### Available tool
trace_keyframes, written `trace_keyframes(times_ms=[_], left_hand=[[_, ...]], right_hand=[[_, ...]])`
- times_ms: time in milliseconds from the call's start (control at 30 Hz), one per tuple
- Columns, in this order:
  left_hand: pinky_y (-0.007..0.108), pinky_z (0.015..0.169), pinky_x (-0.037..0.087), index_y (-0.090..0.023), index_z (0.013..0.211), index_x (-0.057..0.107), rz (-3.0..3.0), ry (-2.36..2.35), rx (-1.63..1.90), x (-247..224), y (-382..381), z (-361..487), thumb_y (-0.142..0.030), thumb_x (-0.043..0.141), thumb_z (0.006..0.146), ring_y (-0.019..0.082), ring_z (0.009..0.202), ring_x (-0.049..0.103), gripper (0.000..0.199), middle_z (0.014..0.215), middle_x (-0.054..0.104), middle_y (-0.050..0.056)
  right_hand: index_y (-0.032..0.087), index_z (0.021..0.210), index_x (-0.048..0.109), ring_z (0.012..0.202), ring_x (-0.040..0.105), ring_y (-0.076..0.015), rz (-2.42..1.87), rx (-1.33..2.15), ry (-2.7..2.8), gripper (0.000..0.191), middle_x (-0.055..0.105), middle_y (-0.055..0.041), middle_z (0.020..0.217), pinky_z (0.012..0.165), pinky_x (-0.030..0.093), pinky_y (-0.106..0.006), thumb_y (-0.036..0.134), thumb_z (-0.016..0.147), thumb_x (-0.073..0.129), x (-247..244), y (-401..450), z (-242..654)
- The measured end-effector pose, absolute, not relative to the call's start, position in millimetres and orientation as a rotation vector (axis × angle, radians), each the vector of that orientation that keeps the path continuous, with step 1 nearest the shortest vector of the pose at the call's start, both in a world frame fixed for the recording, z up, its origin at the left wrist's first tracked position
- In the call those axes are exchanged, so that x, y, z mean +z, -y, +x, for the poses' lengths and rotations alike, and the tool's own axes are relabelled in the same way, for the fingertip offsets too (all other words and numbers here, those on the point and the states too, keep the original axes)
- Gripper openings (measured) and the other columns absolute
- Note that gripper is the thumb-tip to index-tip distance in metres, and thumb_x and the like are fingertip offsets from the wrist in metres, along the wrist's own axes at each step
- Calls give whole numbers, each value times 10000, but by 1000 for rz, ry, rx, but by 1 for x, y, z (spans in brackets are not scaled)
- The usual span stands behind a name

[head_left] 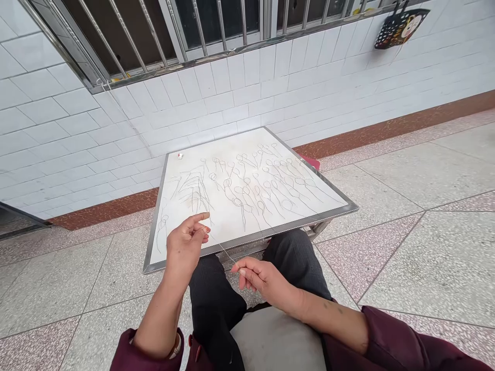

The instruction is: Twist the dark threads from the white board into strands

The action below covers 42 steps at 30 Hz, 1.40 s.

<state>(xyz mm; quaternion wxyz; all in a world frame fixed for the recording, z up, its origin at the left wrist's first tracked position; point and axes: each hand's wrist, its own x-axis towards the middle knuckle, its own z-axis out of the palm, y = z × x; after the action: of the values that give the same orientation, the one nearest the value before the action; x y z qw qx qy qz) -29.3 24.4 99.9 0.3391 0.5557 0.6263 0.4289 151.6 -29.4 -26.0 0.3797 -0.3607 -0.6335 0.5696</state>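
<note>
A white board (301,219) with a metal rim lies tilted across my knees. Many thin thread pieces (255,190), each with a small loop at one end, are laid out in rows on it. My left hand (187,245) hovers over the board's near edge, its thumb and forefinger pinching one end of a fine thread (224,251). My right hand (259,278) rests lower, near my lap, and pinches the other end. The thread runs taut between the two hands. A bundle of straight loose threads (191,190) lies on the left part of the board.
A white tiled wall (232,98) with a brown base strip stands just behind the board, with a barred window (162,31) above. A dark patterned basket (400,26) hangs top right. Speckled floor tiles (425,232) surround me. A small red-white object (180,155) sits at the board's far left corner.
</note>
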Motion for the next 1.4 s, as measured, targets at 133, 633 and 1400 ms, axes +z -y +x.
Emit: trace_keyframes(times_ms=[133,633,1400], left_hand=[[311,709,541,-185,1141,690,1460,-1609,1112,102,-24,-32,-286,645,735,159,677,623,420,724,665,-10],[271,602,548,-198,1269,596,1448,-1518,1084,90,-22,-14,-311,686,749,155,659,623,540,746,692,-10],[327,707,559,-191,1170,650,1447,-1470,1019,80,-30,-17,-306,678,722,171,650,666,464,703,712,-13]], right_hand=[[212,1132,641,805,625,-185,-896,1414,1835,336,725,-56,880,750,501,-325,425,988,425,-21,20,165],[233,851,633,743,617,-148,-1043,1070,1456,71,678,12,796,634,454,-256,304,849,636,20,-23,126],[240,977,663,847,606,-196,-1053,753,1808,156,685,-37,894,759,468,-326,205,939,516,13,-20,132]])
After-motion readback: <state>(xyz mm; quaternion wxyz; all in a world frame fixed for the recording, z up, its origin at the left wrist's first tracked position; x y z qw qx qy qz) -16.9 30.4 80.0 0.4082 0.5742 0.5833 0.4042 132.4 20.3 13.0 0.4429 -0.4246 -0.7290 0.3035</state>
